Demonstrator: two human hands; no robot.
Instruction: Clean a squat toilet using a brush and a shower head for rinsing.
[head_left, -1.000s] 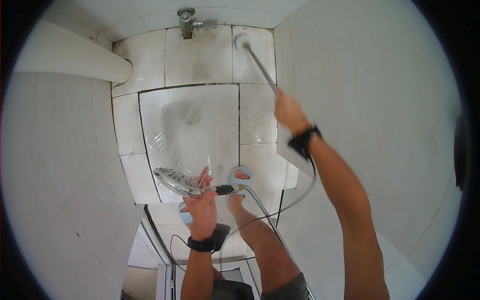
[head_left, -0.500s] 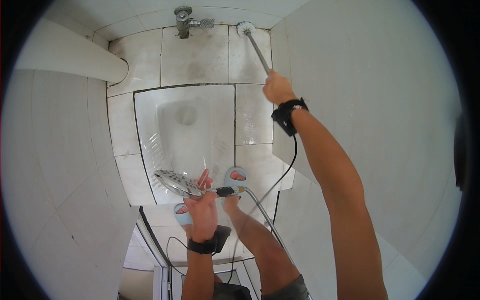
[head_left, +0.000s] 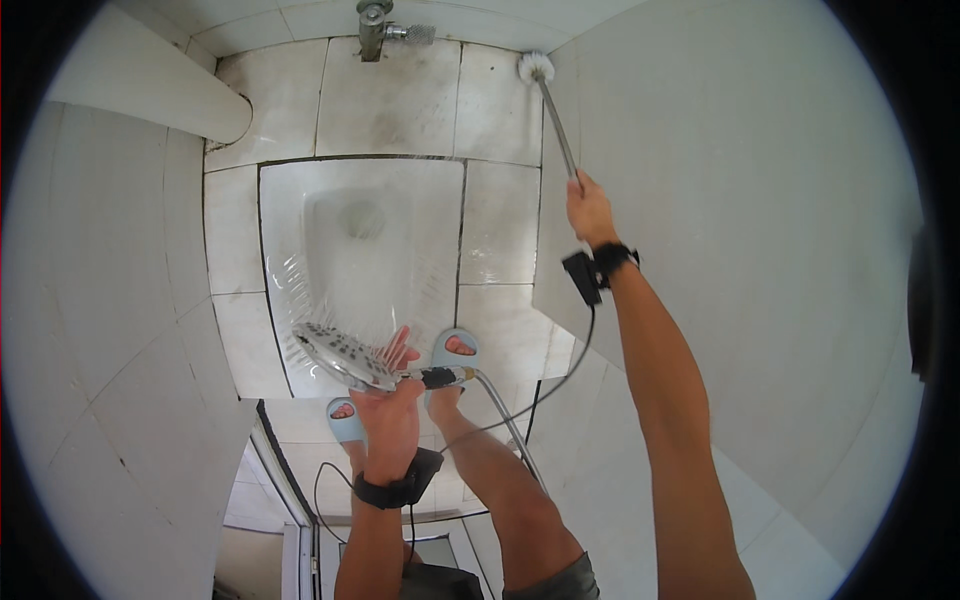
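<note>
**Even Light, Dark Fisheye Rim**

The scene is lit evenly by pale, diffuse light of indeterminate source. Small glints are caught on the shower head [head_left: 345, 358] and the floor tiles [head_left: 500, 230]. The walls [head_left: 740, 200] are bowed by lens distortion, and the corners are swallowed in black. Fine detail is slightly softened.

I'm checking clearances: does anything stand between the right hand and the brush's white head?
Nothing visible does. The right hand grips the brush, whose shaft runs uncovered to the white head.

Pale tiled walls [head_left: 740, 220] around a whitish tile floor [head_left: 390, 100] (dark-stained toward the back)
</note>
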